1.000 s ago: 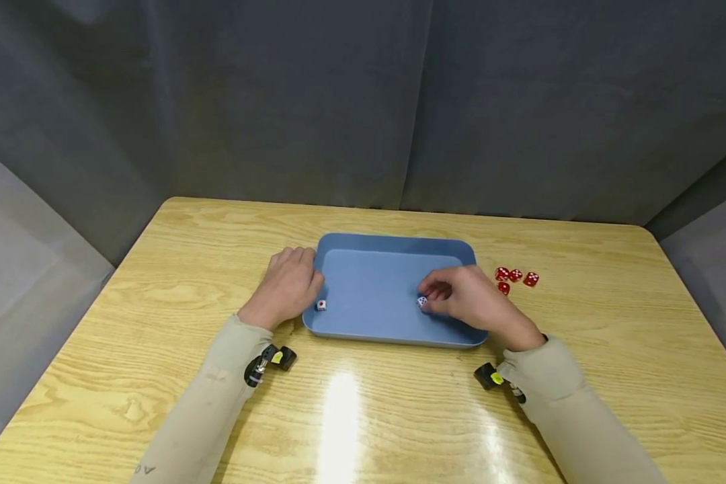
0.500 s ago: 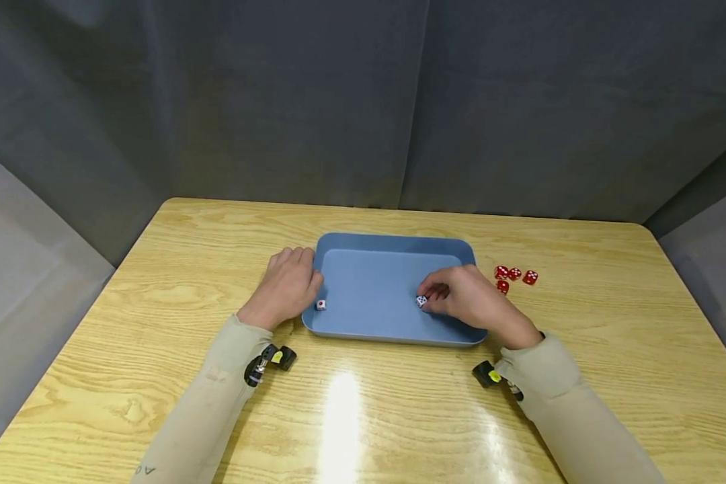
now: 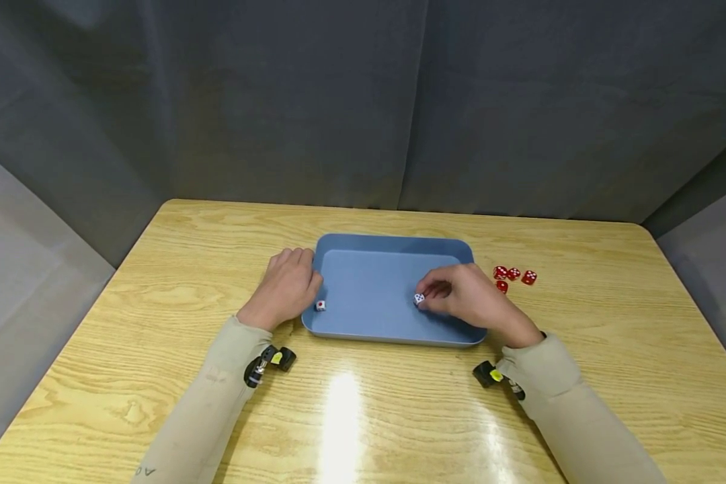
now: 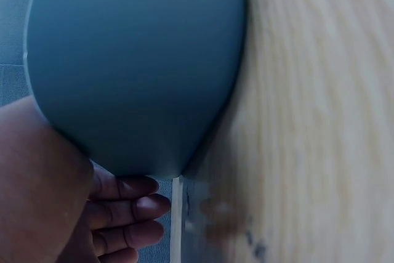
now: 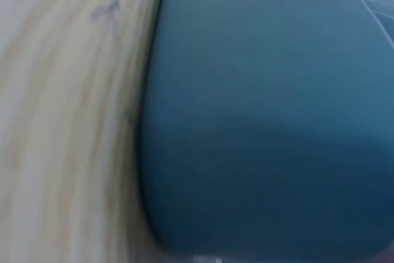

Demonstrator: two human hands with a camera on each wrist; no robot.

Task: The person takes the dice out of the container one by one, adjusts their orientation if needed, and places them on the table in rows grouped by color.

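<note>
Right hand (image 3: 468,299) rests inside the blue tray (image 3: 375,252), over its right half, with the fingers curled and the fingertips pinching a white die (image 3: 419,299). That die sits at the tray floor level, right of centre; whether it is lifted clear of the floor cannot be told from the head view. The right wrist view shows only a blurred stretch of tray wall (image 5: 265,121) against the wooden table (image 5: 68,121); neither the fingers nor the die appear there.

Left hand (image 3: 287,286) lies on the table (image 3: 157,302) against the tray's left rim. Its fingers are bent over loosely and close together, with the thumb side touching the rim. In the left wrist view the fingers (image 4: 123,204) tuck beneath the tray's rounded corner (image 4: 135,66); whether they actually grip the rim cannot be told.

Second white die (image 3: 320,305), showing a red spot on top, lies on the tray floor in the near left corner, just beside the left hand and well apart from the pinched die.

Four red dice (image 3: 513,277) lie in a tight cluster on the table, just right of the tray, near the right hand's knuckles but not touching them.
</note>
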